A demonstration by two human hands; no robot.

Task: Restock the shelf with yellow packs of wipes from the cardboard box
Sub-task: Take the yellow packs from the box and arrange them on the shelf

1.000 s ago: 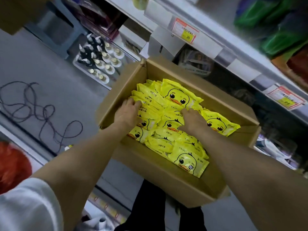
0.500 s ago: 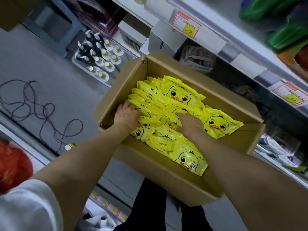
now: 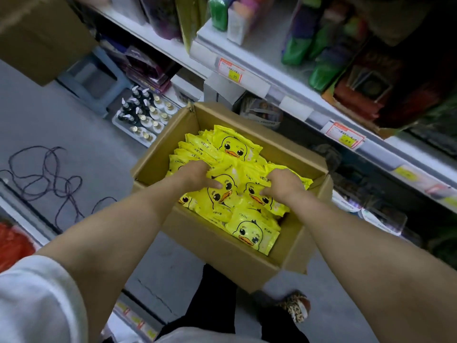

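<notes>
An open cardboard box (image 3: 230, 256) stands in front of me, filled with several yellow packs of wipes (image 3: 253, 235) printed with a duck face. Both hands are inside the box. My left hand (image 3: 197, 175) is closed over a bunch of packs in the middle, thumb across a duck-face pack (image 3: 222, 194). My right hand (image 3: 284, 181) clutches the other side of the same bunch, fingers curled into the packs. The white store shelf (image 3: 291, 95) runs along the upper right, its edge carrying orange price tags.
Green and purple packages fill the upper shelf (image 3: 319, 55). A tray of small bottles (image 3: 146, 115) sits on the grey floor left of the box, a blue stool (image 3: 96, 80) behind it. A dark cord (image 3: 49, 179) lies looped on the floor. My patterned shoe (image 3: 296, 308) shows below the box.
Both hands have moved inward and closed on a bunch of packs in the box's middle, which now sits slightly raised. My view has tilted up toward the shelf.
</notes>
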